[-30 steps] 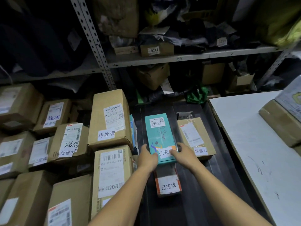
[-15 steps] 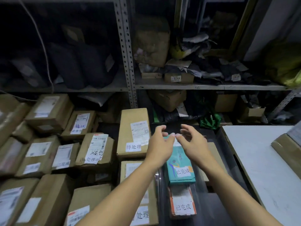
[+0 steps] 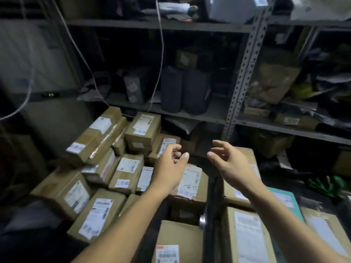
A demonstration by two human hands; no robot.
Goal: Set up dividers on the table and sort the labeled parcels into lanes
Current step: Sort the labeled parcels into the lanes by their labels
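My left hand (image 3: 170, 165) and my right hand (image 3: 230, 163) hover side by side in the air, fingers loosely curled, holding nothing. Below them lie several brown cardboard parcels with white labels; one (image 3: 191, 184) sits right under my left wrist. A black upright divider (image 3: 211, 209) runs between that parcel and the labeled brown boxes (image 3: 247, 238) on the right. The teal parcel (image 3: 284, 201) lies at the right, partly hidden by my right forearm. A heap of labeled boxes (image 3: 106, 164) fills the left.
Grey metal shelving (image 3: 245, 73) stands behind the parcels, loaded with dark bags, boxes and loose packaging. White cables (image 3: 161, 54) hang down in front of the shelves. A green bundle (image 3: 324, 185) lies at the right edge.
Both hands let go of the teal parcel, lifted off it and moved left over the brown boxes. The view swung left and up, so the white table left the frame.
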